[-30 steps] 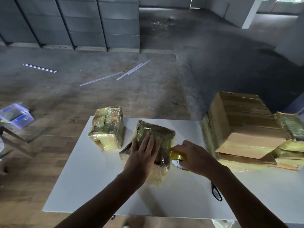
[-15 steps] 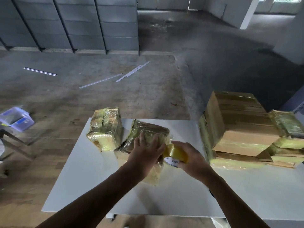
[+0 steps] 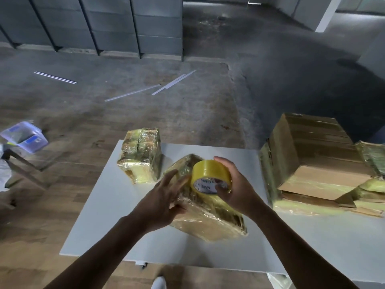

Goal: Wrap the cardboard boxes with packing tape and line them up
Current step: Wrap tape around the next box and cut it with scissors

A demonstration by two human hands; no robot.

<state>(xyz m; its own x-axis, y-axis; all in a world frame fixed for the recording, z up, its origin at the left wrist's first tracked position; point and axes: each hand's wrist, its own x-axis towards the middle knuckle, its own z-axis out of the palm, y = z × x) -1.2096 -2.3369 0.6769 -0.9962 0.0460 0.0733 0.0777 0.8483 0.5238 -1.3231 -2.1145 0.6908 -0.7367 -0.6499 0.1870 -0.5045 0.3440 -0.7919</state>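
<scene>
A tape-wrapped cardboard box [image 3: 210, 217] lies tilted in the middle of the white table [image 3: 116, 222]. My left hand [image 3: 164, 197] holds its left side, fingers spread over the top and thumb underneath. My right hand [image 3: 235, 188] grips a roll of yellow packing tape [image 3: 209, 175] just above the box's top, the roll's white core facing me. A second wrapped box [image 3: 140, 155] stands at the table's far left corner, apart from my hands.
A stack of flattened cardboard and wrapped boxes [image 3: 312, 161] fills the table's right side. A clear plastic bin [image 3: 24, 136] sits on a stand at the left. White strips [image 3: 133, 92] lie on the concrete floor beyond.
My right hand has lifted the tape roll from the box's right side up over its top. The box has turned and tipped, and my left hand slid from its top to its left side.
</scene>
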